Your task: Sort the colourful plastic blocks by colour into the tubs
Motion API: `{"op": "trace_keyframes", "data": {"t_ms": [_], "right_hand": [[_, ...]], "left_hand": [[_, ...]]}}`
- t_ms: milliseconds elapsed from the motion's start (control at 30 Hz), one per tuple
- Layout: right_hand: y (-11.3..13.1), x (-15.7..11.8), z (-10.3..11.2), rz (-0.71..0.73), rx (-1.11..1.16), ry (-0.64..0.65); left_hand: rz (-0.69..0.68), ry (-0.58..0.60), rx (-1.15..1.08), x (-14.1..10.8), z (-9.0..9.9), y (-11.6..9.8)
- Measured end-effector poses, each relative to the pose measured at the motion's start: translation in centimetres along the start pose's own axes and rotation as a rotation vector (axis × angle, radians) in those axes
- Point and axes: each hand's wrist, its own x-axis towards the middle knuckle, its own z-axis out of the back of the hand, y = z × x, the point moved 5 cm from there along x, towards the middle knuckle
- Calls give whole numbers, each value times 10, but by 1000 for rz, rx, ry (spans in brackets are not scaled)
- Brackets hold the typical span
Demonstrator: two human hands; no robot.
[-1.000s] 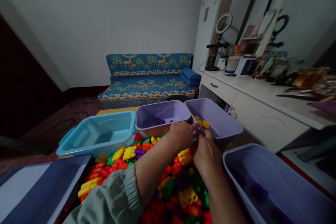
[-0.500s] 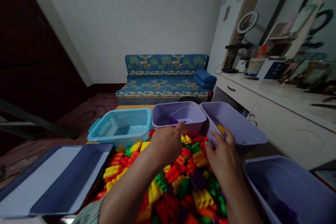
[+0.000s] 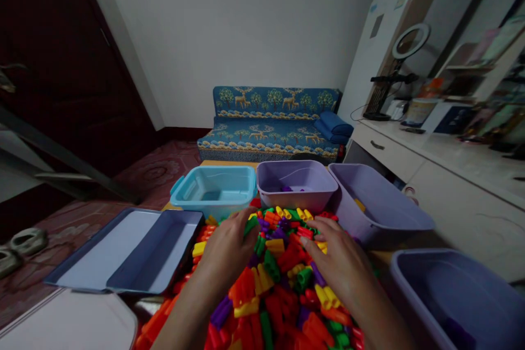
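Observation:
A large pile of red, yellow, green, orange and purple plastic pieces (image 3: 287,284) spreads over the table between my arms. On its left side my left hand (image 3: 235,232) has its fingers curled round a green piece (image 3: 251,224). My right hand (image 3: 328,240) rests over the right side of the pile, fingers apart, nearest to red and yellow pieces. Behind the pile, a purple bin (image 3: 297,197) holds a few purple pieces. The bin to its right (image 3: 381,202) has a yellow piece in it. Purple pieces lie in the bin at lower right (image 3: 459,284).
A light blue bin (image 3: 217,208) stands at the back left. Left of the pile are a blue-grey tray (image 3: 153,270) and a white surface (image 3: 74,322). Beyond the table is a patterned sofa (image 3: 266,136); a white cabinet (image 3: 463,191) stands on the right.
My left hand has moved back from the middle purple bin to the left of the pile and closed on a green piece. My right hand has shifted left, away from the right bin. The view has turned left.

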Motion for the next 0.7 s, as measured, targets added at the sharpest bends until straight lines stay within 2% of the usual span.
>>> {"op": "trace_keyframes", "data": {"t_ms": [100,200,333,433,567,700], "right_hand": [[0,2,-5,12,-30,-6],[4,18,-7,22,-77,-61],[10,53,-6,-33,-155,-77],[9,70,-10,-31,-225,-10],[0,70,-14,0,-248,15],[-7,66,-16,12,-204,4]], "left_hand": [[40,-18,-84,-5,-10,2],[65,-30,-87,-2,-16,-3],[48,-28,48,22,-21,-19],[20,25,167,48,-29,-28],[-20,64,282,66,-35,-30],[-19,80,323,65,-36,-29]]}}
